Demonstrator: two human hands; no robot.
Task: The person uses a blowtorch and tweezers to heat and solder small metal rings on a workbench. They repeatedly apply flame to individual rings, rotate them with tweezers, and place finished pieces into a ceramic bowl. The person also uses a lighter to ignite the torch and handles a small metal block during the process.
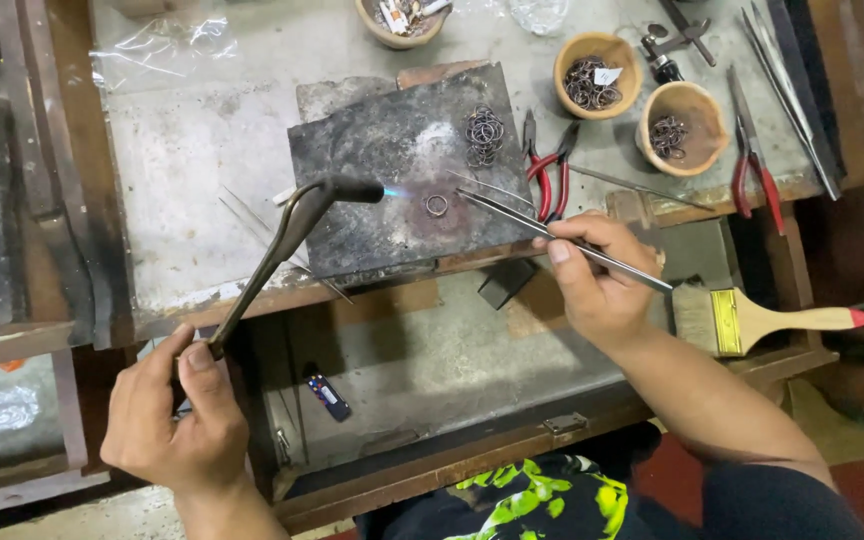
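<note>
left hand (177, 415): clamped on torch (292, 225) handle, below-left of soldering block (372, 150)
flame: blue, just left of ring (436, 205)
ring: lying on block, near its front edge
right hand (597, 285): pinching tweezers (542, 228), tips just right of ring
ring pile (484, 135): on block, behind ring

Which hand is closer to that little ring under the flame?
Right. The right hand sits just below and right of the ring, holding tweezers toward it. The left hand is far down-left, gripping the torch handle.
</note>
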